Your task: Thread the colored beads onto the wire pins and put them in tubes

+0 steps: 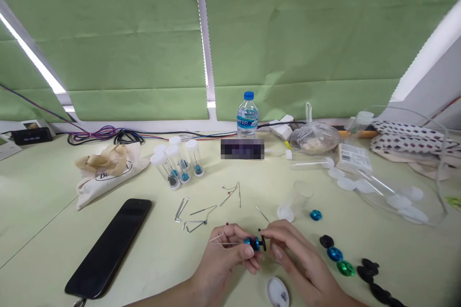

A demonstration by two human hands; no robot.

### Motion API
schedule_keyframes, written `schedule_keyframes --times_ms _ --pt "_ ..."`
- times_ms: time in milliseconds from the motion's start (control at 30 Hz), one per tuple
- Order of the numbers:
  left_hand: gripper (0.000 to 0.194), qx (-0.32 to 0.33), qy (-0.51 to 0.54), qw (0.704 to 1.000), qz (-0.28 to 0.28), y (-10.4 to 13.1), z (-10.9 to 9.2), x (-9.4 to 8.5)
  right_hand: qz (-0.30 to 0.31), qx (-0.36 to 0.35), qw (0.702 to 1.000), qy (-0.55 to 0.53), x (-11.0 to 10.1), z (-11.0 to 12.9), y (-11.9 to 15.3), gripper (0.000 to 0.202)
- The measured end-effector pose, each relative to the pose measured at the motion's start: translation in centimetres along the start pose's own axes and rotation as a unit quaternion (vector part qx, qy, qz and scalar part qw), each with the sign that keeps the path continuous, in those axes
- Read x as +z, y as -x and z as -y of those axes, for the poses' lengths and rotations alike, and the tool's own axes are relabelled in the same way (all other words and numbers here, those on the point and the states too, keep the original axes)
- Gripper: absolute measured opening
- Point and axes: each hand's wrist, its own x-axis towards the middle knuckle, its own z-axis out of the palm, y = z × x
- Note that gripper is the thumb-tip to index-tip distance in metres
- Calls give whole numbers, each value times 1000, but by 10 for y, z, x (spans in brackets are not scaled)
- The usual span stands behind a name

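1. At the far left of my remote view, the smartphone (110,247) lay screen up on the table (162,273), well apart from both hands, probably to keep the working area unobstructed

2. Behind it, the capped clear tubes (195,156) stood upright in a tight group, small blue or dark parts at their lower ends; I judged that standing them on end saved space and left the contents visible

3. The bent metal rods (203,210) lay flat beyond the left hand (226,259), presumably for easy reach

4. I observed the left hand closed on the blue-and-black assembly (254,243), pinching it between thumb and fingers. This grip seemed to steady the body while leaving its black end exposed

5. The assembly was located between the hands, above the table, with a thin rod extending leftward

6. Below it, the white cap (274,289) lay hollow side up with small dark bits inside, apparently serving as a tray

7. The right hand (306,259) kept a narrow finger gap at the black end; I could not tell whether it gripped or only touched

8. Rightmost, the green disc (345,268) lay in a loose row with blue and black pieces, seemingly spread for easy selection
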Motion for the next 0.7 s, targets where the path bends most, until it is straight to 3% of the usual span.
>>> schedule_keyframes --times_ms 700 --pt "28 1 5 1000 1 -1 0 0 6 7 1000 17 -3 8 -3 28"
